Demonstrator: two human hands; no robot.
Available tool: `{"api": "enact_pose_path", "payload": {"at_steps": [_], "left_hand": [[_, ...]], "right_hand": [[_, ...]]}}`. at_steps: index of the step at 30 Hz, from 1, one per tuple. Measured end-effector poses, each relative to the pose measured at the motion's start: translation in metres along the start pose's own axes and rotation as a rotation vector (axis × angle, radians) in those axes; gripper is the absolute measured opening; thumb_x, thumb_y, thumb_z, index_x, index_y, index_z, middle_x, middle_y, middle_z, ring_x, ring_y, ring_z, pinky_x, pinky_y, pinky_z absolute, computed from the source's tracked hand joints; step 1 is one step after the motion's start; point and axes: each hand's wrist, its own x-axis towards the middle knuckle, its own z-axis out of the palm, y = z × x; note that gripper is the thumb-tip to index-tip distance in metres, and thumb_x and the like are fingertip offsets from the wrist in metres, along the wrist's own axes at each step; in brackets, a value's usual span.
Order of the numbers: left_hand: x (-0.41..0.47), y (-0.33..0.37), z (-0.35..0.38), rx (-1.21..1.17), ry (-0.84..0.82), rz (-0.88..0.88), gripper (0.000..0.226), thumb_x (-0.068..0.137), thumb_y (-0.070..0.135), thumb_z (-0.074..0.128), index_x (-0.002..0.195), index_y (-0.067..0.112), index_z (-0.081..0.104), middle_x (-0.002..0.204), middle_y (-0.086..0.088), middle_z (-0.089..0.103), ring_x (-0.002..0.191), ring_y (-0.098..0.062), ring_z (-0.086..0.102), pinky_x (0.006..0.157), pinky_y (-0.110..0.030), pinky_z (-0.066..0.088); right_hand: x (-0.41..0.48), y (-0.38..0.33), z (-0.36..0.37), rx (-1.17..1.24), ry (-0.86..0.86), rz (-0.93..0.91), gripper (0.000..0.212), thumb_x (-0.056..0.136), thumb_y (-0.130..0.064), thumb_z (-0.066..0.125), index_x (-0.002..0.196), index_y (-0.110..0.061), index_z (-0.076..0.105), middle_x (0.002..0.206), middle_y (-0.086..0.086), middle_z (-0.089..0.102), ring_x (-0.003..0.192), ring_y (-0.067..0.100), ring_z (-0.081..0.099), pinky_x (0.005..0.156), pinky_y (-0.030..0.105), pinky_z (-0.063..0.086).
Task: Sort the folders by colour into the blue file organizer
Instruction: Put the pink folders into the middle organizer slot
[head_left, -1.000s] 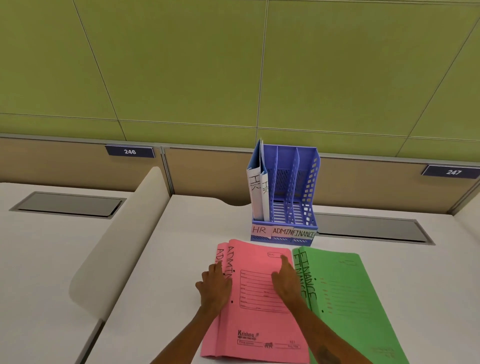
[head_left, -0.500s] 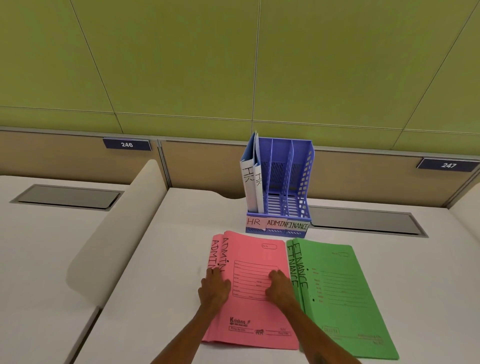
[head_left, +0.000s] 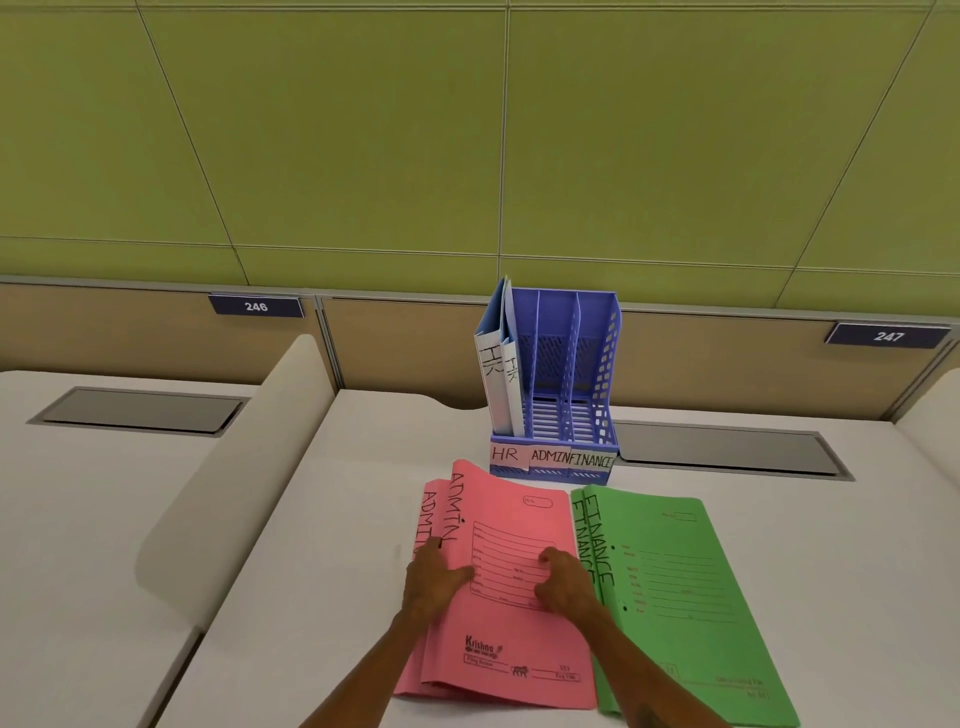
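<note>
- Head view: my left hand (head_left: 434, 577) rests on the left edge of the top pink folder (head_left: 511, 587), fingers together at its spine side and thumb on the cover. Whether the fingertips are hooked under the edge I cannot tell.
- My right hand (head_left: 566, 579) is curled over the right edge of the same folder, thumb on the cover, fingers hidden beyond the edge.
- The pink folders marked ADMIN lie flat on the surface (head_left: 322, 545), stacked, directly under both hands; the long axis runs away from me toward the blue file organizer (head_left: 558, 384).
- The organizer stands straight ahead, beyond the folder's far end. Its HR slot holds two white folders (head_left: 498, 374); the ADMIN and FINANCE slots are empty.
- The green folders (head_left: 675, 597) lie just right of the pink stack, nearer my right hand.
- Judgement: the lift must tip the folder upright, spine forward, into the middle slot.
</note>
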Motion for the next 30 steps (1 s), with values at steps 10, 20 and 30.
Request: {"api": "enact_pose_path", "payload": {"at_steps": [10, 20, 30], "left_hand": [[-0.023, 0.010, 0.000, -0.232, -0.101, 0.069, 0.082, 0.079, 0.020, 0.074, 0.141, 0.032, 0.022, 0.125, 0.000, 0.055, 0.101, -0.021, 0.064, 0.082, -0.039, 0.059], [-0.033, 0.050, -0.007, -0.210, -0.111, 0.185, 0.071, 0.079, 0.020, 0.069, 0.139, 0.033, 0.034, 0.114, 0.000, 0.064, 0.086, -0.019, 0.070, 0.068, -0.036, 0.062], [-0.044, 0.108, -0.013, -0.017, -0.122, 0.282, 0.057, 0.086, 0.037, 0.063, 0.137, 0.034, 0.038, 0.113, 0.008, 0.062, 0.084, -0.010, 0.069, 0.072, -0.033, 0.061]], "right_hand": [[-0.015, -0.004, -0.006, 0.057, 0.012, 0.008, 0.044, 0.085, -0.012, 0.064, 0.128, -0.013, 0.052, 0.127, 0.005, 0.056, 0.097, 0.013, 0.050, 0.087, 0.025, 0.046], [-0.012, -0.024, -0.044, 0.186, 0.115, 0.095, 0.053, 0.094, -0.042, 0.050, 0.134, -0.008, 0.047, 0.120, 0.013, 0.063, 0.103, 0.028, 0.063, 0.092, 0.039, 0.052], [-0.034, -0.095, -0.128, 0.435, 0.145, 0.100, 0.078, 0.086, -0.075, 0.034, 0.120, -0.008, 0.053, 0.117, 0.022, 0.058, 0.060, 0.028, 0.062, 0.042, 0.032, 0.056]]}}
